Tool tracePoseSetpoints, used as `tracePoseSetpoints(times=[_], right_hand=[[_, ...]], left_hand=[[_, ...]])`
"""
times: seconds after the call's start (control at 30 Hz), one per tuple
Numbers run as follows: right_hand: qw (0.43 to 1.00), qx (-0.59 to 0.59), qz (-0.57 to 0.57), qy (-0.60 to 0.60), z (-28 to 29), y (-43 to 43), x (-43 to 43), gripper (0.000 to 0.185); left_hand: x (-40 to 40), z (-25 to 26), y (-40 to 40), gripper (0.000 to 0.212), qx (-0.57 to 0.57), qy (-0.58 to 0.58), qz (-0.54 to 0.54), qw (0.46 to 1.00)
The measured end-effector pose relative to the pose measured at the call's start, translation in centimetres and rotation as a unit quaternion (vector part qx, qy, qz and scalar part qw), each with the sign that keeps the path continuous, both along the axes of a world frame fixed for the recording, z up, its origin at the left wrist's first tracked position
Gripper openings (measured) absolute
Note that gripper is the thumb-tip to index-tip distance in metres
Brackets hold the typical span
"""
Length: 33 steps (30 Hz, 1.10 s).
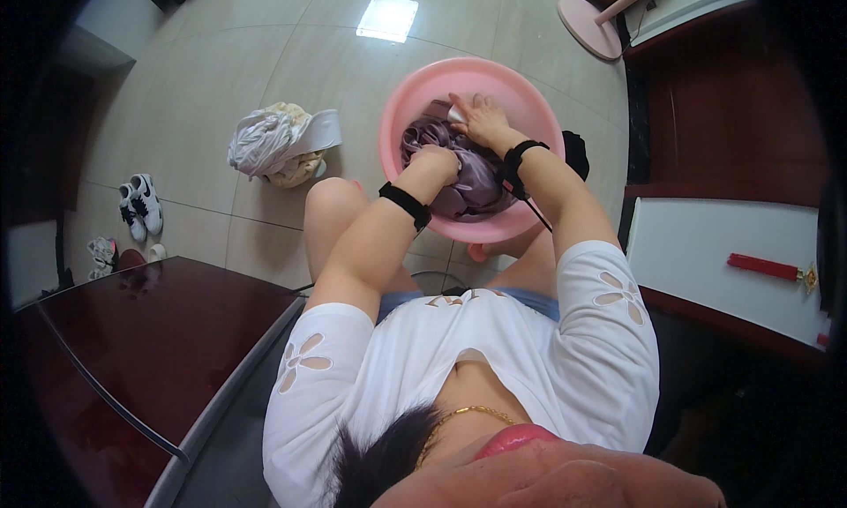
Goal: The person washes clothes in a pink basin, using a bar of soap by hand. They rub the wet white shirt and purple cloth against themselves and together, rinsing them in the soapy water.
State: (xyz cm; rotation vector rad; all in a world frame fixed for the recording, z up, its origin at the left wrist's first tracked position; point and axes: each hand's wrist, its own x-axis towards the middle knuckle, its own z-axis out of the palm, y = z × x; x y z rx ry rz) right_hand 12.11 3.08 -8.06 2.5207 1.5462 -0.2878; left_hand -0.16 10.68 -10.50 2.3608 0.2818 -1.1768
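A pink plastic basin [529, 104] stands on the floor between my knees, with shiny mauve fabric [473, 180] bunched inside it. My left hand [437, 161] is curled into the fabric at the basin's left side; its fingertips are hidden. Farther back, my right hand [483, 119] has its fingers bent around a small white object [456, 114], held just above the fabric. What the white object is, I cannot tell. Both wrists wear black straps, and a thin cable runs from the right one.
A pile of white and cream cloth [278, 141] rests on the tiles to the left. White-and-black sneakers [141, 207] stand farther left. A dark red glossy surface [152, 323] is at lower left. A dark item [576, 154] lies beside the basin; a pink round stand base [589, 28] is at upper right.
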Motion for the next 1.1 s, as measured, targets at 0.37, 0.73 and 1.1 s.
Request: tracePoseSetpoints(times=[0.37, 0.73, 1.1], right_hand=[[0.999, -0.029, 0.027, 0.005, -4.0, -1.4, 2.5, 0.078], [0.81, 0.263, -0.177, 0.493, 3.2, -4.5, 1.2, 0.061], [0.623, 0.522, -0.188, 0.551, 6.2, -7.5, -5.2, 0.053]], left_hand=[[-1.9, 2.4, 0.3, 0.043, 0.047, -0.15, 0.019, 0.987], [-4.0, 7.5, 1.2, 0.022, -0.231, -0.462, 0.355, 0.779], [0.1, 6.3, -6.0, 0.035, -0.493, -0.453, 0.561, 0.487]])
